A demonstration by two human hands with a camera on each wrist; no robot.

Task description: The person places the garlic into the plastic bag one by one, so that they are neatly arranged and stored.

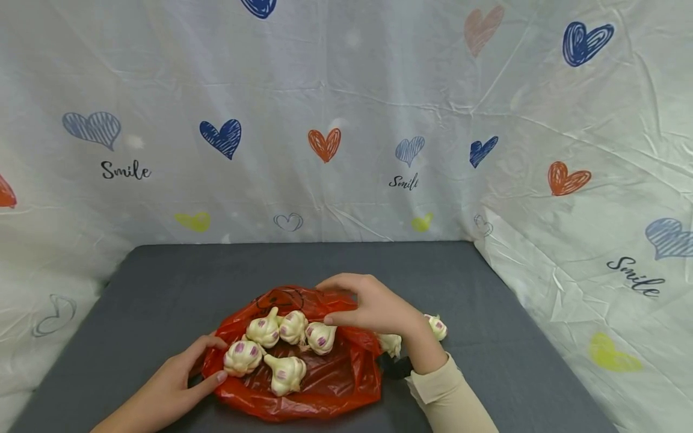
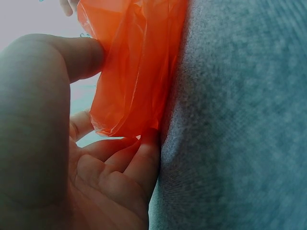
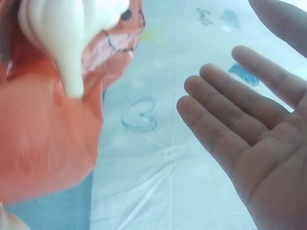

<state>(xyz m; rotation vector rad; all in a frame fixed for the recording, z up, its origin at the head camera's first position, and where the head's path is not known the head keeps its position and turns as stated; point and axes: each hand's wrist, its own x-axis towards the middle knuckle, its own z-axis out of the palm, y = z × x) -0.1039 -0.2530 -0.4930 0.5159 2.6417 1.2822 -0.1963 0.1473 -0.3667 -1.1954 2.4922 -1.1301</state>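
Observation:
A red plastic bag [image 1: 341, 385] lies with its mouth spread wide, and several garlic bulbs [image 1: 287, 374] with purple patches sit inside it. My left hand [image 1: 168, 376] holds the bag's left side; in the left wrist view its thumb [image 2: 86, 57] presses the plastic while the other fingers lie under the edge. Over the bag's far right rim is my right hand [image 1: 373, 304], thumb and fingers spread apart. The right wrist view shows that hand's fingers [image 3: 225, 115] extended with nothing in them, and a garlic bulb [image 3: 62, 38] beyond, against the bag.
To the right of the bag, partly behind my right wrist, are a garlic bulb [image 1: 390, 344] and a black object [image 1: 395, 365]. Another garlic bulb [image 1: 435, 326] lies farther right. The dark grey table [image 1: 178, 282] meets a white heart-printed curtain [image 1: 352, 198] at its back edge.

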